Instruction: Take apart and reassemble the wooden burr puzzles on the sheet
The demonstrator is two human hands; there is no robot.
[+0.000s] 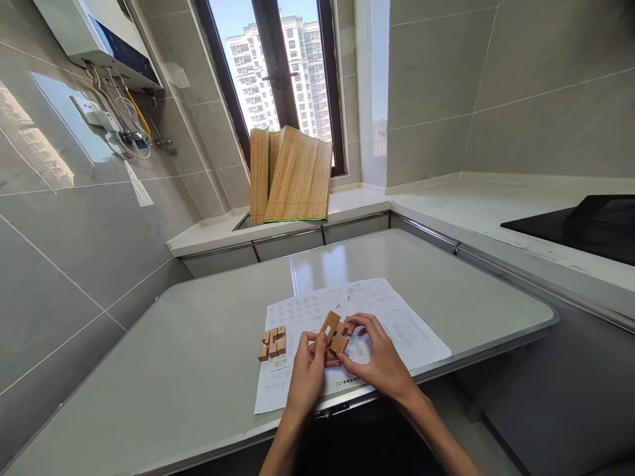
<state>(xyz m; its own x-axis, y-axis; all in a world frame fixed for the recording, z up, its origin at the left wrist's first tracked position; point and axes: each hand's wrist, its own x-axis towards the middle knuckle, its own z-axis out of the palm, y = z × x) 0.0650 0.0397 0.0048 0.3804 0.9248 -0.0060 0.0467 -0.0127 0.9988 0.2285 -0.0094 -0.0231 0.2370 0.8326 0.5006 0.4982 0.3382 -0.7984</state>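
Pinching wooden blocks (340,340) with left hand (308,367) and right hand (379,358), I judge them light, stiff, best held by outer edges.

Site, as I read it over my remote feed: a kitchen, probably in a flat. Evidence: grey tiled walls (436,86); a boxy water heater (74,33) mounted at left, pipes and a yellow hose (139,114) below it; a pale counter (436,192) along the window side and the right; on it a black slab (590,228), apparently a cooktop. Through the window (280,53) I note a high-rise (248,79).
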